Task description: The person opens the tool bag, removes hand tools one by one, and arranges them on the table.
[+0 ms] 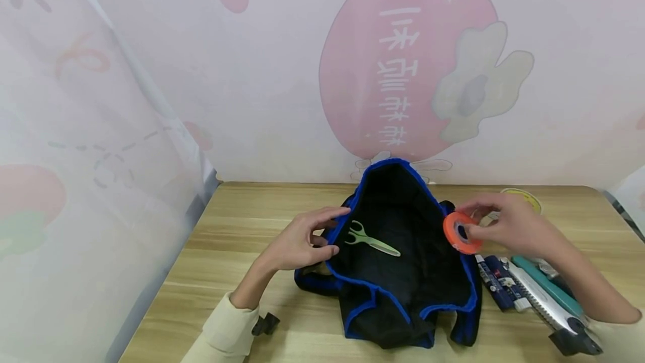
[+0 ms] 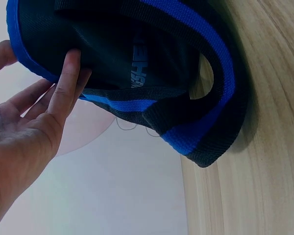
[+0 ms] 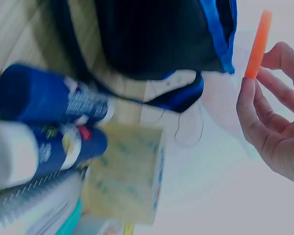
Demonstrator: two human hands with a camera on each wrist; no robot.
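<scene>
A black bag with blue trim [image 1: 403, 296] stands with its mouth spread wide on the wooden table. Inside lie scissors with pale green handles [image 1: 375, 243]. My left hand [image 1: 302, 240] holds the bag's left rim between thumb and fingers; the left wrist view shows the fingers [image 2: 64, 90] against the bag's outer side. Over the right rim, my right hand [image 1: 514, 226] pinches an orange roll of tape [image 1: 456, 234]. That roll appears edge-on in the right wrist view, between thumb and fingers.
Right of the bag lie two dark blue tubes or bottles [image 1: 496, 284], a pale serrated tool [image 1: 544, 298] and a teal object [image 1: 546, 284]. A wide tape roll [image 3: 127, 171] stands behind them, partly hidden by my right hand in the head view. A printed curtain [image 1: 282, 99] hangs behind the table.
</scene>
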